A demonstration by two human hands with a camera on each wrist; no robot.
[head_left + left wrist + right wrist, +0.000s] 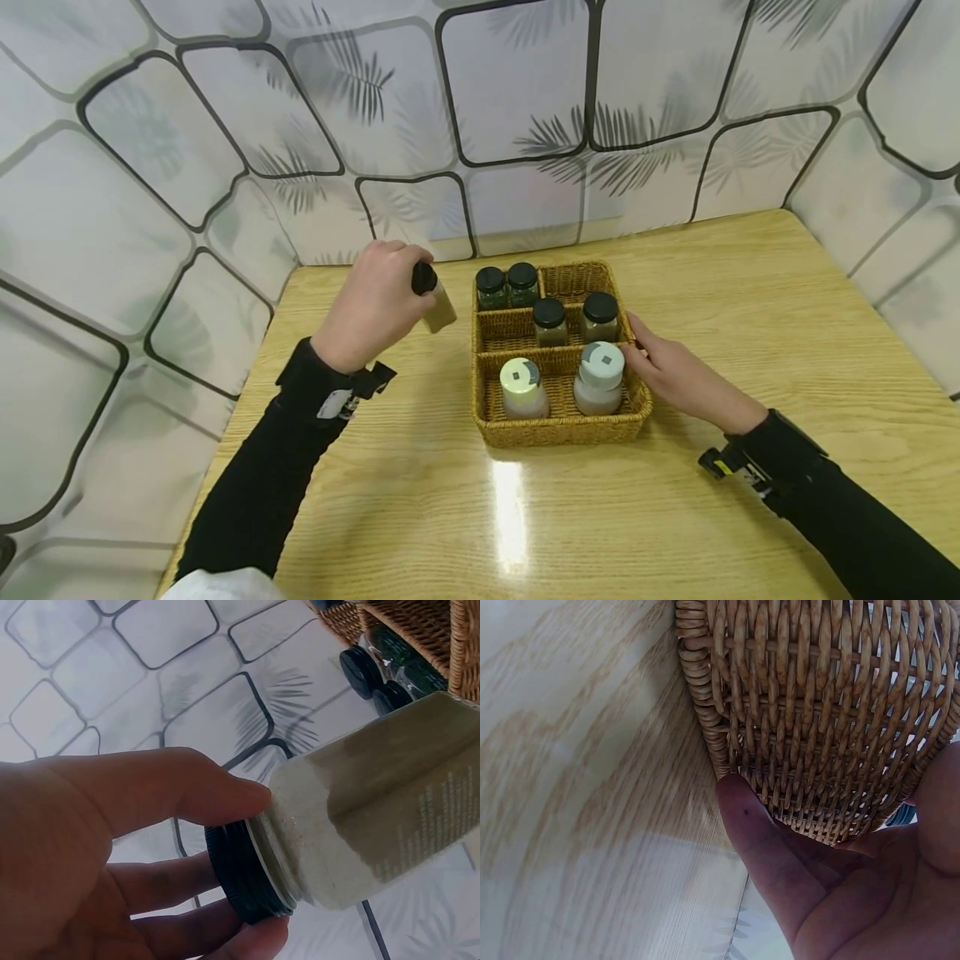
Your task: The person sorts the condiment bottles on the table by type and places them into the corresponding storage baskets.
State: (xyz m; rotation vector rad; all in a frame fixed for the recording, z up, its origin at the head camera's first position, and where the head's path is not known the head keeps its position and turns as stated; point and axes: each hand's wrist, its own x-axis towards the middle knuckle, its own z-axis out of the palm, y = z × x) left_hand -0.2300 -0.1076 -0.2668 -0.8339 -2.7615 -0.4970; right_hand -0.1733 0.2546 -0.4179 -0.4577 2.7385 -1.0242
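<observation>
My left hand (378, 304) holds a small jar (440, 312) by its black lid, raised left of the wicker basket (551, 433). In the left wrist view, thumb and fingers pinch the black lid (244, 874); the clear jar (375, 817) lies tilted, with pale tan powder inside. My right hand (671, 367) holds the basket's right side, thumb at the rim. Seen from the right wrist, one finger (754, 832) extends along the bottom of the woven wall (795, 712).
Two black-lidded jars with green contents (506, 287) stand in the basket's back left compartment. The middle row has two more black-lidded jars (551, 325). In front are a yellow-lidded jar (522, 387) and a pale blue-lidded jar (600, 379). Patterned curtain (517, 83) borders the wooden table (420, 517).
</observation>
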